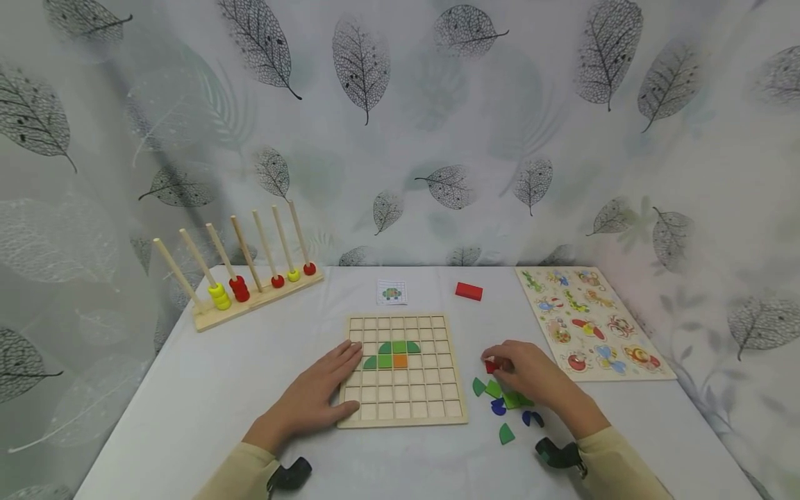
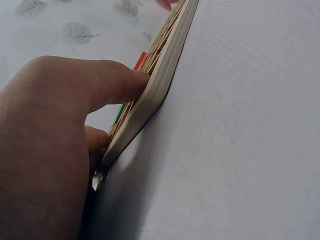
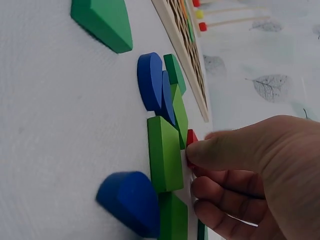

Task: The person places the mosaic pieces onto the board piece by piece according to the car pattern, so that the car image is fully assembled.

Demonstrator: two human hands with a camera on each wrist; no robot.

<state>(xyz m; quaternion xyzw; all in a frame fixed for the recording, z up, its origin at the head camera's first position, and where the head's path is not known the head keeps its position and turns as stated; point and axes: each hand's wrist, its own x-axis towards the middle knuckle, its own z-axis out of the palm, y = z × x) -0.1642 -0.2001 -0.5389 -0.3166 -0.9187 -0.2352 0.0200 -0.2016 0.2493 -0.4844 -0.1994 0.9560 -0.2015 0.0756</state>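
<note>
My left hand [image 1: 312, 392] rests on the left side of a wooden grid board [image 1: 403, 422], fingers extended over its edge and thumb at the lower left corner. In the left wrist view the thumb [image 2: 117, 82] presses on the board's rim. Green pieces and one orange square [image 1: 400, 360] sit in the grid's cells. To the board's right, my right hand [image 1: 531, 373] pinches a small red piece [image 3: 191, 136] between thumb and fingers. Below that hand lie loose light green squares [image 3: 165, 155], dark green quarter-rounds [image 1: 506, 434] and blue rounded pieces [image 3: 150, 81].
A small pattern card [image 1: 392, 292] and a red block [image 1: 469, 291] lie behind the board. At the back left stands a peg rack [image 1: 262, 300] with red and yellow beads. On the right lies a wooden animal puzzle [image 1: 594, 323]. A leaf-patterned curtain [image 1: 400, 139] hangs behind the table.
</note>
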